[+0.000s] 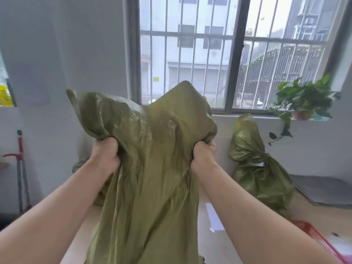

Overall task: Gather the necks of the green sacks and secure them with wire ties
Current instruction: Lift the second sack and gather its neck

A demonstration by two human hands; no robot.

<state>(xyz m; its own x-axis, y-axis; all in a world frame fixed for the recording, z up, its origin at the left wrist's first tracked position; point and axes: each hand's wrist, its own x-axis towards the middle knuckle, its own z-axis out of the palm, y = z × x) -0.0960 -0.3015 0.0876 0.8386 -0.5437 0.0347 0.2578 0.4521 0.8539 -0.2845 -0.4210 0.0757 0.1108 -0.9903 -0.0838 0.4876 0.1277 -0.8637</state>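
A green woven sack [152,168] hangs in front of me, held up by its upper part. My left hand [104,151] grips a bunch of the fabric on the sack's left side. My right hand [203,153] grips a bunch on its right side. The sack's loose top stands up above both fists. A second green sack [255,168] stands on the floor to the right, its neck gathered and bound at about mid-height. No wire tie shows in either hand.
A barred window [219,54] fills the wall ahead, with a potted plant [302,103] on its sill. A mop [20,168] leans at the left wall. A grey mat [320,189], a white sheet [214,218] and red netting [322,239] lie on the floor.
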